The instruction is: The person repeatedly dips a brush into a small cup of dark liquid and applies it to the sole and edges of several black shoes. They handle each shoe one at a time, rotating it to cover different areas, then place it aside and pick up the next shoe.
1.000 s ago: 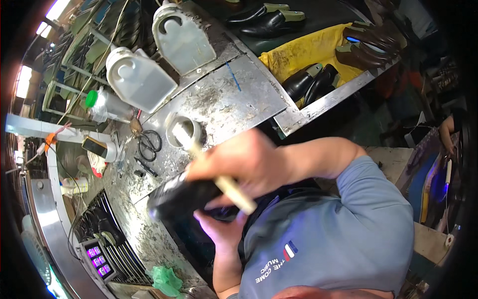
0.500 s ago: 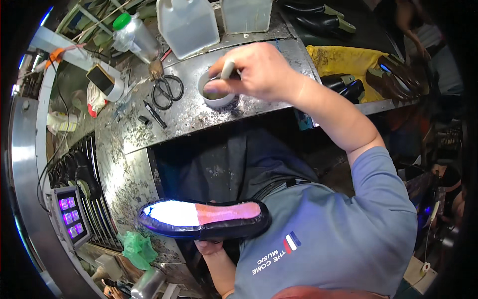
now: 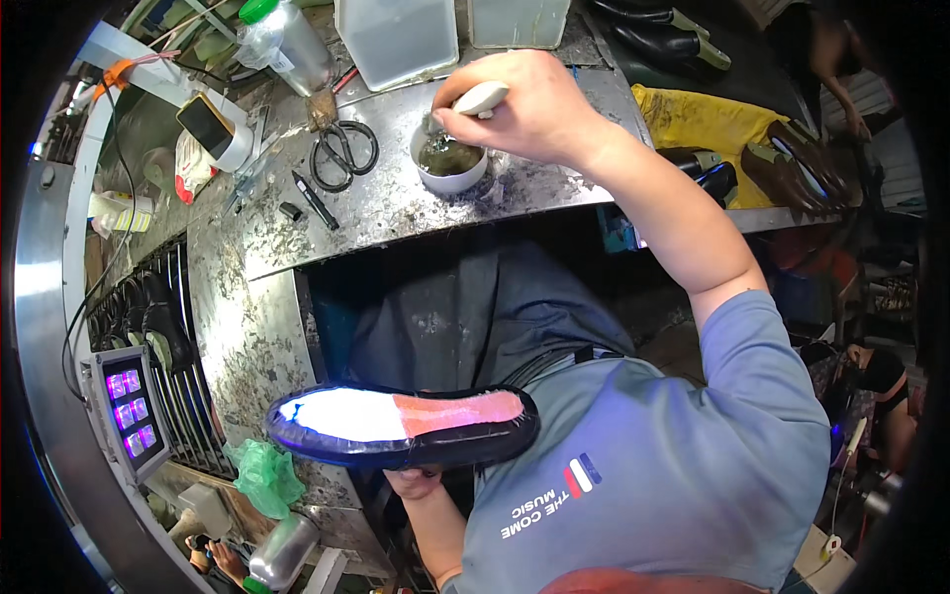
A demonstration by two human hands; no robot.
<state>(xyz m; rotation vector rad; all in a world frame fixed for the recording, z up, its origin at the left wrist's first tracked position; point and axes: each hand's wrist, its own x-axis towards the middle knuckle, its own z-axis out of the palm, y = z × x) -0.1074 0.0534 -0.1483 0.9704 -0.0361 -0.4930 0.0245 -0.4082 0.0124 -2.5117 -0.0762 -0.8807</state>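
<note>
Sole side up, a dark shoe point(image 3: 404, 421) lies across the front of my body. Its bottom shows a brightly lit white forepart and a pinkish strip toward the heel. From beneath, my left hand point(image 3: 414, 482) grips it, with most of the fingers hidden under the shoe. My right hand point(image 3: 534, 107) is closed around a pale-handled brush point(image 3: 482, 98) at the rim of a small white bowl point(image 3: 455, 183). Murky, dark liquid shows inside the bowl; the brush's lower end is partly hidden by my fingers.
Black scissors point(image 3: 343, 155) and a marker point(image 3: 315, 201) lie left of the bowl on the stained metal bench point(image 3: 267, 233). Behind stand translucent containers point(image 3: 396, 45). A purple-lit lamp panel point(image 3: 129, 411) and green bag point(image 3: 265, 477) are at left; shoes rest on yellow cloth point(image 3: 683, 119) at right.
My right hand has drawn the brush up and back from inside the bowl, so the liquid now shows. My left hand still holds the shoe, and the whole view has shifted slightly.
</note>
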